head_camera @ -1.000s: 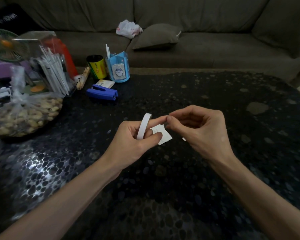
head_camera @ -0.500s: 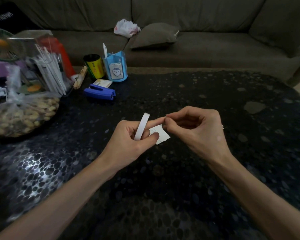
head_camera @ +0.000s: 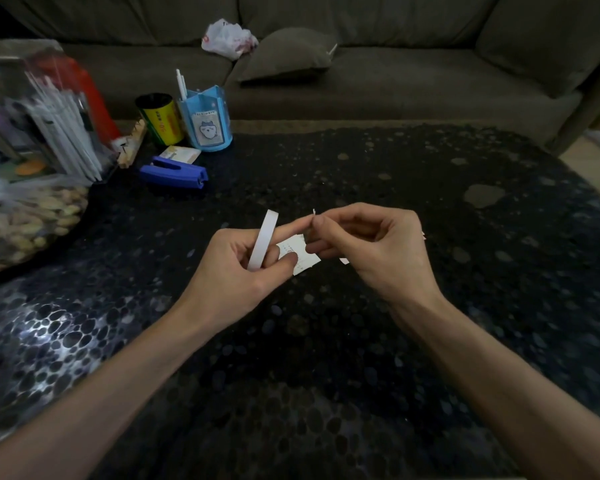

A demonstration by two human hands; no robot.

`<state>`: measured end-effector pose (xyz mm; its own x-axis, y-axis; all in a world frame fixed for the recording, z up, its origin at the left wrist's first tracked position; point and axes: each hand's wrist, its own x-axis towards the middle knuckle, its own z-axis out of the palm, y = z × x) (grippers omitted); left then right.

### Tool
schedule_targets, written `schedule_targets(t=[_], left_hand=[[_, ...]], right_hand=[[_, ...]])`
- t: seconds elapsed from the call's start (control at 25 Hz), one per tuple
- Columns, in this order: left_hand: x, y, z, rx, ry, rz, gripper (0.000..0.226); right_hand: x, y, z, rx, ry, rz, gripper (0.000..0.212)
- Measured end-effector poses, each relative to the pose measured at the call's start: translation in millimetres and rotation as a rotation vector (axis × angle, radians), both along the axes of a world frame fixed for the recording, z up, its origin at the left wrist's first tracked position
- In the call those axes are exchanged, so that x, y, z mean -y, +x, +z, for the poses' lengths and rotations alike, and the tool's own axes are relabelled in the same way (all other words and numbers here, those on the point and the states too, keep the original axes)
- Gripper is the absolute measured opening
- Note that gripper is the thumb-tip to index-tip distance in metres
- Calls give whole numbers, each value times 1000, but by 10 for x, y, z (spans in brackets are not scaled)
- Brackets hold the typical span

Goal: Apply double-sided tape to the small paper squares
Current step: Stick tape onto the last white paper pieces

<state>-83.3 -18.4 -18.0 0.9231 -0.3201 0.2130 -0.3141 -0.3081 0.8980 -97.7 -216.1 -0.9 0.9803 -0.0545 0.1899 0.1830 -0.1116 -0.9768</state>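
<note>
Hands meeting over the dark pebble-patterned table (head_camera: 326, 358), paper square between them.

The left hand (head_camera: 238, 271) grips the white tape roll (head_camera: 264, 239), which stands on edge, and pins the small paper square (head_camera: 300, 254) under its thumb. The square juts rightward and touches the right hand (head_camera: 371, 247), whose thumb and forefinger pinch a tiny white tab (head_camera: 314, 213) just above it; whether that is tape end or backing is too small to tell. The next move probably runs from tab down to square. Beyond lie a blue stapler (head_camera: 174, 173) and a blue pen holder (head_camera: 205, 123).

Paper square (head_camera: 307, 261) half behind left hand (head_camera: 236, 268) (white sliver (head_camera: 314, 212) at right hand (head_camera: 371, 247) too small)
</note>
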Motion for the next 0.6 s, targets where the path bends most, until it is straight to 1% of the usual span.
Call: schedule_targets(t=[0.08, 0.2, 0.48, 0.6], left_hand=[[3, -19, 10, 9, 1, -4, 25], [13, -52, 43, 28, 7, 0, 24], [50, -65, 44, 21, 0, 18, 27], [44, -60, 41, 17, -5, 14, 25]], right_hand=[[9, -16, 11, -43, 64, 15, 13], [22, -28, 23, -86, 127, 37, 14], [14, 13, 9, -60, 123, 51, 11], [12, 17, 12, -43, 106, 45, 9]])
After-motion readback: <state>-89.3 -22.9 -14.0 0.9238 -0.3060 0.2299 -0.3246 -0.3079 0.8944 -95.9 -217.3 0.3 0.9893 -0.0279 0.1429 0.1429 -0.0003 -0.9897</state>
